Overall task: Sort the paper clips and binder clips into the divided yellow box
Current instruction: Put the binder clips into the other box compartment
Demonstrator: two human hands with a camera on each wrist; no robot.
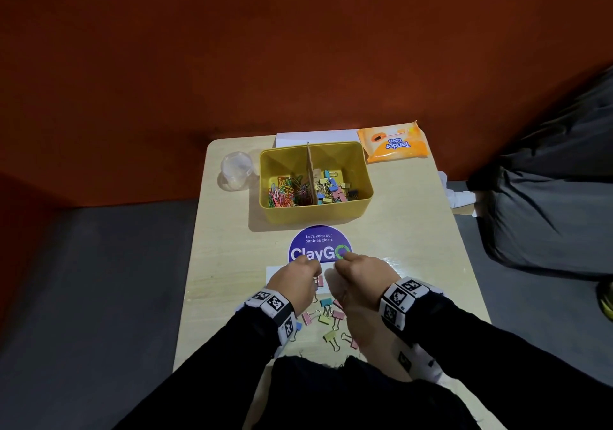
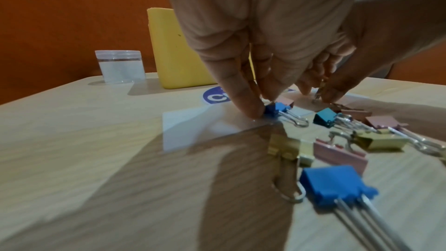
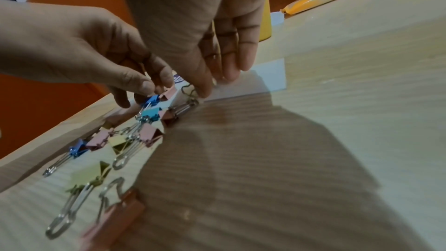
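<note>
1. Binder clips (image 1: 326,317) in pink, yellow, teal and blue lie scattered on the near part of the wooden table (image 1: 414,230), just below both hands.
2. The yellow box (image 1: 315,182) stands well beyond them, past a round purple sticker (image 1: 319,243). A cardboard divider (image 1: 311,172) splits it: coloured paper clips (image 1: 285,190) fill the left compartment, sorted binder clips (image 1: 333,185) the right.
3. The left hand (image 1: 293,285) reaches down with fingers curled; its fingertips (image 2: 251,108) pinch a small blue binder clip (image 2: 277,109) against the table, on a white paper slip (image 2: 188,127).
4. The right hand (image 1: 360,277) is beside the left, nearly touching it. Its thumb and forefinger close on the wire handle of a pink binder clip (image 3: 170,116), while the other fingers (image 3: 237,58) stay straight over the paper slip.
5. A clear plastic cup (image 1: 236,170) stands left of the box.
6. An orange wipes packet (image 1: 393,146) lies at the far right corner, and a white sheet (image 1: 315,137) behind the box.
</note>
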